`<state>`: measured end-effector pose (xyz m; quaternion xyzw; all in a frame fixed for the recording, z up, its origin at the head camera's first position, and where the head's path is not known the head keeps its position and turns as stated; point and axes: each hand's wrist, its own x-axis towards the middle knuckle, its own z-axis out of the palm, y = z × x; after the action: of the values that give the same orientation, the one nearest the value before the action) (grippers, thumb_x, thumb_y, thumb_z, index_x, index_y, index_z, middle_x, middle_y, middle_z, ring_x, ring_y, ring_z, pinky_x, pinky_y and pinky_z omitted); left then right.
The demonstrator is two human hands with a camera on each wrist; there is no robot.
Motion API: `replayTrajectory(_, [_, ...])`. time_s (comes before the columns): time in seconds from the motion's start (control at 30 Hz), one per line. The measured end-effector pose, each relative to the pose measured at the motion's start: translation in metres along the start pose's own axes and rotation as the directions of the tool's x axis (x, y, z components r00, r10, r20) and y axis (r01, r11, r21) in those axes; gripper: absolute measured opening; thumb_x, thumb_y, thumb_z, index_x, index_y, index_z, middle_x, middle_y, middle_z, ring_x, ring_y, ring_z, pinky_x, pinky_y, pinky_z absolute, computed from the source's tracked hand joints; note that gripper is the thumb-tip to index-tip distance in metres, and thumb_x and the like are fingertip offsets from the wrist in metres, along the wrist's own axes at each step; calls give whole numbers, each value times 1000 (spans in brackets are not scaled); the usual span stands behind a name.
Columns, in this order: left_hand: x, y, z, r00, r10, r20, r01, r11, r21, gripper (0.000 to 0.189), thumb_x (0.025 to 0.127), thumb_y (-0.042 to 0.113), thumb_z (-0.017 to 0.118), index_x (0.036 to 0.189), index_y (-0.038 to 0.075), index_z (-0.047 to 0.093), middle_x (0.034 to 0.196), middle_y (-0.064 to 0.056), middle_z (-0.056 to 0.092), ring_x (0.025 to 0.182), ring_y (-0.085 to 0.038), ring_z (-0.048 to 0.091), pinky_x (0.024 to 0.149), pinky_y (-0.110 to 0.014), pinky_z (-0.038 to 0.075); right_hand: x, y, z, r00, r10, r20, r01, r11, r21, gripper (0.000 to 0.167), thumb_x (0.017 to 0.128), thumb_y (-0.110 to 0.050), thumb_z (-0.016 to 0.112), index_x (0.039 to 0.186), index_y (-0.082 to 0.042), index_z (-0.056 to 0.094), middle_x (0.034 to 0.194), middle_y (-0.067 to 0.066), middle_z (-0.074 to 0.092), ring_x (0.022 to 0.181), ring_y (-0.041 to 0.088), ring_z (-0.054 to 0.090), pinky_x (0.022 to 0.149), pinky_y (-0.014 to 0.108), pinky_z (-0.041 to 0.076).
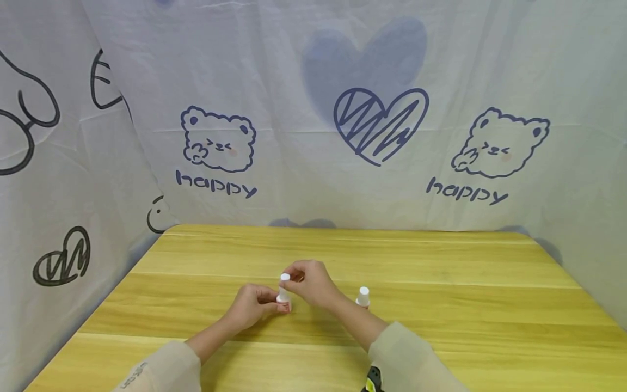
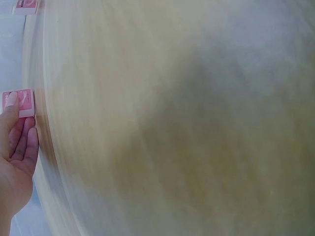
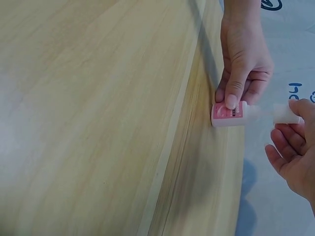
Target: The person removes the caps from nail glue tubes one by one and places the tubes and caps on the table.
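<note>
A small white bottle with a pink label stands upright on the wooden table. My left hand grips its body low down, the thumb lying over the label in the right wrist view. Just above it, my right hand pinches a white cap between thumb and fingers. The bottle's pale, translucent nozzle shows between its shoulder and the cap, in line with both. To the right, partly behind my right forearm, stands a second bottle with its white cap on.
The wooden table reaches back to a hanging white cloth printed with bears and hearts. Another cloth hangs along the left side. Beside my right sleeve, a small black and yellow item shows at the bottom edge.
</note>
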<state>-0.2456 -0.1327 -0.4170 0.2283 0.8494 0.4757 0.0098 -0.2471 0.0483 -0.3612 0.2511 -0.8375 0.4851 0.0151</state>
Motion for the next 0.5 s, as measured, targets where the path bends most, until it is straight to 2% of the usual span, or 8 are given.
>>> replayTrajectory(0.5, [0, -2, 1, 1000, -6, 8, 6, 1000, -16, 20, 81, 13, 70, 92, -4, 71, 89, -17, 72, 83, -24, 70, 71, -23, 56, -4, -1, -4, 1000, -18, -8, 18, 999, -31, 11, 84, -8, 67, 89, 2, 69, 80, 11, 68, 71, 11, 59, 63, 16, 49])
